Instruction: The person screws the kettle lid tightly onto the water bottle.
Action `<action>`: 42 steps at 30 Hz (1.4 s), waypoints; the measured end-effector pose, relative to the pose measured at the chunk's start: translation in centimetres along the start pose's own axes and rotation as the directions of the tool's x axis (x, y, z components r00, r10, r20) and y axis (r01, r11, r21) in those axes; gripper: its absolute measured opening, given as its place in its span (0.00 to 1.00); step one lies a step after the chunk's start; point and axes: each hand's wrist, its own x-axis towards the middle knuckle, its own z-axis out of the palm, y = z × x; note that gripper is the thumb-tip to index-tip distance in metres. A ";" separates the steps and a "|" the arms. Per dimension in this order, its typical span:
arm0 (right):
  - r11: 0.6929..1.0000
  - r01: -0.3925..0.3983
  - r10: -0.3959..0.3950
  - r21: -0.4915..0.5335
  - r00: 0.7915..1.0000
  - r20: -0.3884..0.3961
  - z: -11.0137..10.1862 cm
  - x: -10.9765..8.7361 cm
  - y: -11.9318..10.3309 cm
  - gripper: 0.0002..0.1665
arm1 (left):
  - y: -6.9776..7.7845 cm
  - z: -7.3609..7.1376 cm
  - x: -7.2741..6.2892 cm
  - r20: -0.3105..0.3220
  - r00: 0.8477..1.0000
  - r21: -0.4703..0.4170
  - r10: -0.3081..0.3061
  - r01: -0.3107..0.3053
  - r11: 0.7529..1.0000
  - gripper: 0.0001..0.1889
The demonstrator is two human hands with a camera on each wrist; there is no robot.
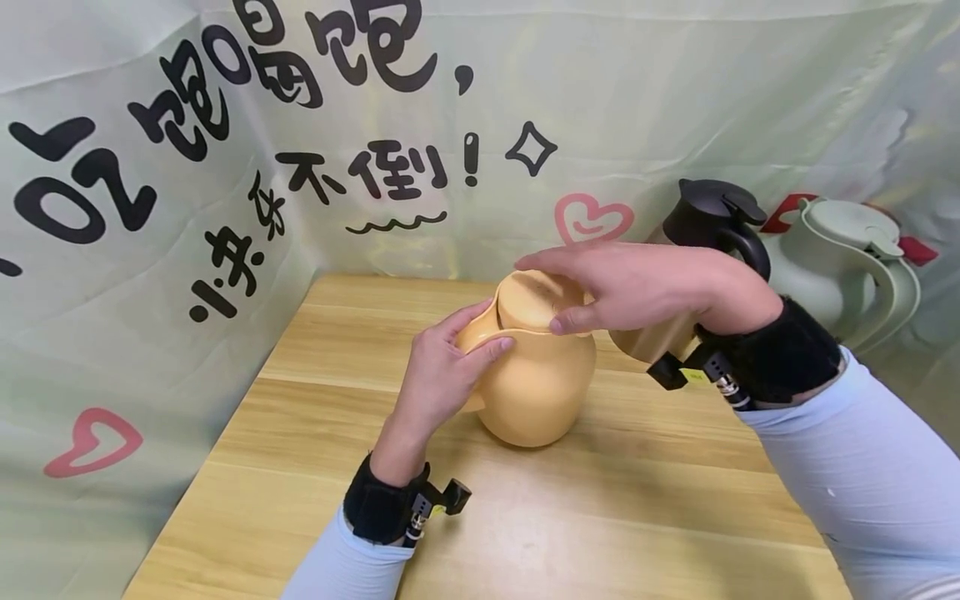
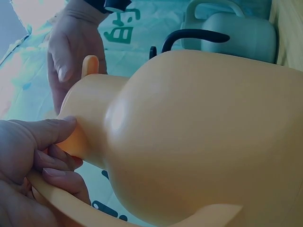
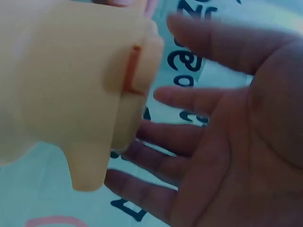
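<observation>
A yellow-orange jug [image 1: 536,383] stands on the wooden table [image 1: 337,400]. My left hand [image 1: 450,354] grips its handle [image 2: 71,203] from the left, thumb pressed against the neck. My right hand [image 1: 600,287] hovers over the lid [image 1: 534,302], fingers spread, thumb tip at the lid's front rim. In the right wrist view the palm [image 3: 236,156] faces the jug's top [image 3: 142,66] with straight fingers, not closed around it. From the left wrist the jug's round body [image 2: 203,142] fills the frame, my left hand [image 2: 33,151] sits low at the left, and the right hand [image 2: 71,61] is above the neck.
A gold jug with a black lid and handle [image 1: 712,221] stands behind my right wrist. A pale green jug [image 1: 847,258] is at the far right. A printed cloth backdrop [image 1: 225,167] encloses the table at the back and left.
</observation>
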 end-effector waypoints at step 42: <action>1.000 -0.011 0.002 -0.028 0.958 -0.285 3.4 3.0 0.6 0.57 | 0.0 0.0 -0.1 -0.001 1.000 -0.008 0.008 -0.008 1.000 0.26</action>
